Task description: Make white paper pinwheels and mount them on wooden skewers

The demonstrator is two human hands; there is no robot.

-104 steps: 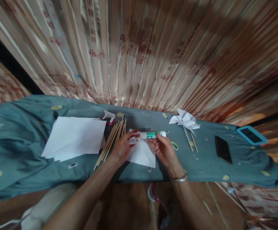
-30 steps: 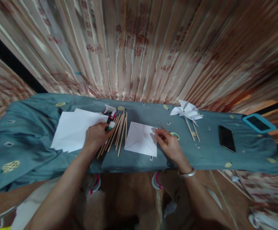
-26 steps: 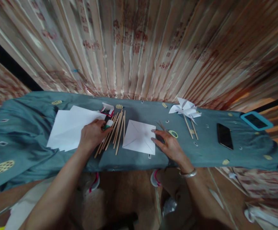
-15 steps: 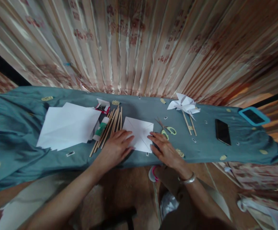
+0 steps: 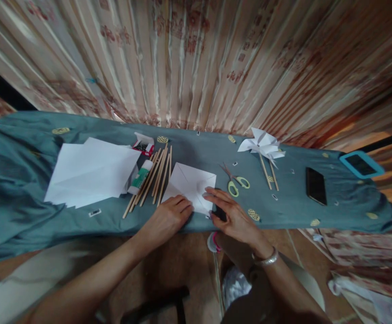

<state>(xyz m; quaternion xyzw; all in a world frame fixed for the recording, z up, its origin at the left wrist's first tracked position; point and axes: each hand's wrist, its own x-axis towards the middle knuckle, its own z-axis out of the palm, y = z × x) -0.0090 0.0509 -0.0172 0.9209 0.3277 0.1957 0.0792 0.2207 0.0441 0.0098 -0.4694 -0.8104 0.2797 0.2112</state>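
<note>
A white square sheet of paper (image 5: pixel 191 180) with diagonal crease lines lies on the cloth in front of me. My left hand (image 5: pixel 172 217) rests on its lower left part, fingers stretched out and close together. At the right edge, the fingertips of my right hand (image 5: pixel 231 213) touch the paper, with the thumb held apart lower down. The paper looks slightly raised near those fingertips. Just right of the sheet lie scissors (image 5: pixel 235 182) with light green handles. Several thin wooden sticks (image 5: pixel 152 177) and a green and white glue stick (image 5: pixel 141 177) are to its left.
A stack of white paper (image 5: pixel 93 173) lies at left, near a small red open box (image 5: pixel 144 145) of dark bits. White paper pinwheels (image 5: pixel 262 145) on sticks, a black phone (image 5: pixel 316 185) and a blue-framed device (image 5: pixel 361 164) are at right. A pleated curtain (image 5: pixel 189 67) hangs behind.
The paper has turned slightly, its lower left corner now farther left. My left hand has slid down toward its lower edge. My right fingers now reach over the right edge. The view has shifted slightly.
</note>
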